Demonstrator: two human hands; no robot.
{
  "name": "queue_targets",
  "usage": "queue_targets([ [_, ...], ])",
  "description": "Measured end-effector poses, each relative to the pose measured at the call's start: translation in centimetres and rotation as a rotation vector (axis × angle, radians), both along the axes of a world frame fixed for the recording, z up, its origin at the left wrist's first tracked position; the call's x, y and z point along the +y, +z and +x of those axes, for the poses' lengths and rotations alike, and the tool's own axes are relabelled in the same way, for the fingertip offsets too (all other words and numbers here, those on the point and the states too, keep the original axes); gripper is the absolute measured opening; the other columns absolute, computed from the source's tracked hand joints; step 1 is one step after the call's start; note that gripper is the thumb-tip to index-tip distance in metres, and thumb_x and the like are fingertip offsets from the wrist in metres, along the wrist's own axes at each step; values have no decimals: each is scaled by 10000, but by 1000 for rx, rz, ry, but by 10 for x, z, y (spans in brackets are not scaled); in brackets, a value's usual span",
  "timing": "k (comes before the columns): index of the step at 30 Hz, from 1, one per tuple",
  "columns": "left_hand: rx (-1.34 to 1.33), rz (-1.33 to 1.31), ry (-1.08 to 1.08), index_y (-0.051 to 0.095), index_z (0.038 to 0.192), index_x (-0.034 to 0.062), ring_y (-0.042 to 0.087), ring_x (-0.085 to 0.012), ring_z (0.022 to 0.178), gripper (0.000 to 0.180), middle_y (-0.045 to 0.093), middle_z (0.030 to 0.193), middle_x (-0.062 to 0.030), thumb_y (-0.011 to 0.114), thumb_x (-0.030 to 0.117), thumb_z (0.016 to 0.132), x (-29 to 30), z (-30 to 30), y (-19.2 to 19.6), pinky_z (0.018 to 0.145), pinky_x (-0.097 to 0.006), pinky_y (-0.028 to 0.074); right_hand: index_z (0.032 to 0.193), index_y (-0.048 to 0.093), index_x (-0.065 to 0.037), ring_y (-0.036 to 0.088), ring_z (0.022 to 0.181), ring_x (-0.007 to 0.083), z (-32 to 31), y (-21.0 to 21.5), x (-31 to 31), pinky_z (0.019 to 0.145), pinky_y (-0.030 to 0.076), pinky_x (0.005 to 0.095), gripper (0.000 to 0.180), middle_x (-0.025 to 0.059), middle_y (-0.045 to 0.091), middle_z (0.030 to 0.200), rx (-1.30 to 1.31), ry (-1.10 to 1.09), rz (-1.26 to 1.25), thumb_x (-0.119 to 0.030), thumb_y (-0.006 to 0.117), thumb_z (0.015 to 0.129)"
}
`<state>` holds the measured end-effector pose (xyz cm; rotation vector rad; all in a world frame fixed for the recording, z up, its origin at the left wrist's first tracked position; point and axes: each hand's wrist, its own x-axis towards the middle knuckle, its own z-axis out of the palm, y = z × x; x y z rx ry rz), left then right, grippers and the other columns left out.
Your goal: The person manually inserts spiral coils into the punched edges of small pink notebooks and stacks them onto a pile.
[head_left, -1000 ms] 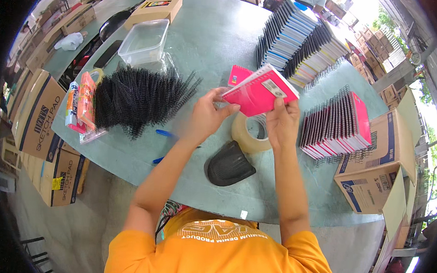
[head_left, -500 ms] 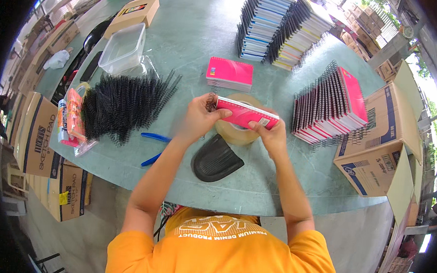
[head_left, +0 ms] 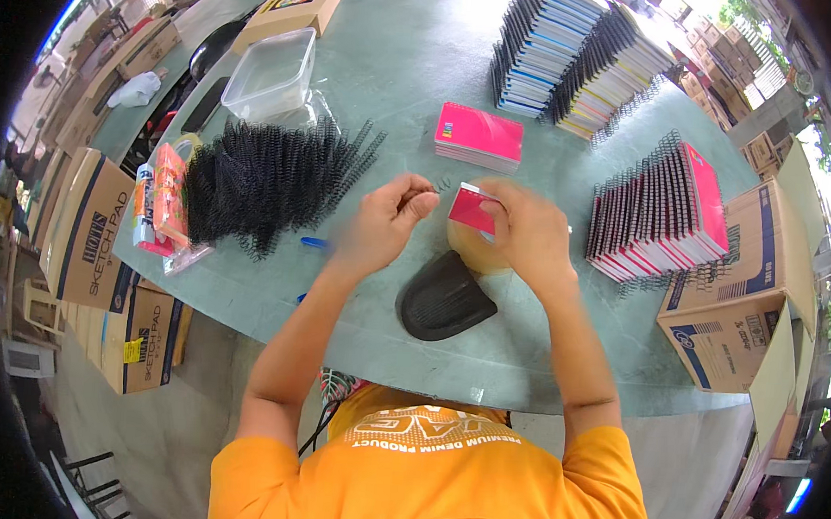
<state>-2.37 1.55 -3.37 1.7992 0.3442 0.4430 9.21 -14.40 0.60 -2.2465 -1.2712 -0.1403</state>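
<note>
Two hands meet over the table [head_left: 413, 92] centre. The right hand [head_left: 526, 235] is closed on a pink notebook [head_left: 474, 209], held above a tape roll [head_left: 474, 248]. The left hand [head_left: 387, 223] pinches what looks like a black spiral coil [head_left: 434, 188] between thumb and fingertips; motion blur hides detail. The coil lies just left of the notebook's near edge, its long axis apparently running along that edge, so the left hand is the nearer to the gap. A coil pile [head_left: 269, 181] lies well left. A second pink notebook [head_left: 481, 137] lies beyond; a bound stack [head_left: 663, 215] stands right. A black pad [head_left: 443, 300] lies below the hands, clear of them.
</note>
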Motion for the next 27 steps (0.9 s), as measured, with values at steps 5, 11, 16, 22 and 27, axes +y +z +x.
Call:
queue_targets([
  [5, -101, 171, 64, 623, 1029, 38, 483, -76, 629, 230, 568, 727, -21, 574, 217, 894, -18, -1, 9, 581, -229, 416, 954, 614, -82, 600, 845, 306, 5, -7, -1, 754, 458, 420, 186, 88, 646, 931, -28, 63, 57, -92, 580, 772],
  [11, -147, 474, 98, 625, 938, 37, 605, -244, 759, 291, 629, 840, -112, 522, 307, 902, -22, 2, 13, 651, -340, 467, 1016, 629, -110, 606, 872, 283, 3, -4, -2, 759, 459, 413, 239, 72, 651, 964, 17, 137, 124, -99, 574, 784],
  [16, 245, 90, 51, 628, 912, 15, 582, -154, 624, 285, 597, 691, -83, 567, 292, 885, -20, 3, 29, 579, -281, 448, 1032, 630, -118, 606, 877, 284, -1, 5, -4, 760, 459, 410, 268, 73, 652, 955, 65, 99, -19, -88, 577, 770],
  [22, -123, 434, 83, 614, 867, 14, 562, -181, 581, 251, 578, 633, -79, 593, 264, 858, -9, 10, 24, 563, -298, 439, 954, 624, -93, 594, 854, 295, 4, -1, 0, 735, 457, 404, 191, 92, 641, 864, -65, 161, 38, -93, 581, 767],
  [27, -82, 556, -62, 600, 899, 14, 564, -240, 639, 207, 587, 769, -112, 625, 204, 821, 12, 4, 38, 596, -325, 442, 920, 592, -71, 598, 811, 300, 1, -3, 12, 702, 455, 401, 160, 103, 635, 832, -45, 150, 155, -118, 612, 769],
])
